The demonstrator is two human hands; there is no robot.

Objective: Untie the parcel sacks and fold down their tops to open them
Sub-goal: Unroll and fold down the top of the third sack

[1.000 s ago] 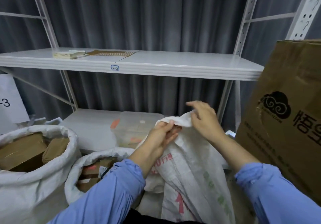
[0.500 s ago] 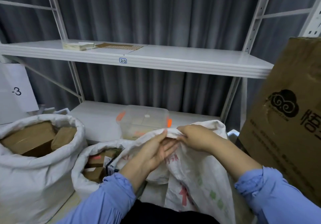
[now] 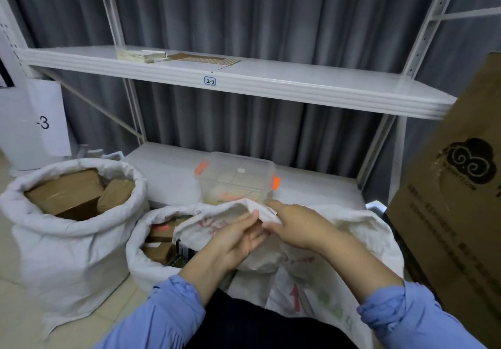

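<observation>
Printed sack (image 3: 311,281), white woven material with red and green markings, stands nearest the person, its top gathered between both hands. Left hand (image 3: 238,240) lies palm-up at the sack's rim (image 3: 260,211), fingers under the cloth and thumb pressing on top, pinching the edge. Right hand (image 3: 298,226) meets it from the other side, fingers curled over the same rim and gripping it. Both forearms emerge from blue sleeves (image 3: 168,313). Immediately left of the printed sack and touching it is a smaller white sack (image 3: 143,264), its top already rolled down and brown parcels visible inside. Further left of the printed sack stands a larger white sack (image 3: 67,240), also rolled open, holding brown cartons. To the right of the printed sack is a tall cardboard box (image 3: 455,213) bearing a dark cloud logo. Just behind the printed sack, a clear plastic container (image 3: 235,180) with orange clips rests on the lower shelf (image 3: 162,167). Above and behind the printed sack runs the upper shelf (image 3: 298,88), labelled "2-2", carrying flat booklets (image 3: 141,54) and a brown sheet (image 3: 206,58). Grey curtain (image 3: 244,23) hangs behind the whole rack.
</observation>
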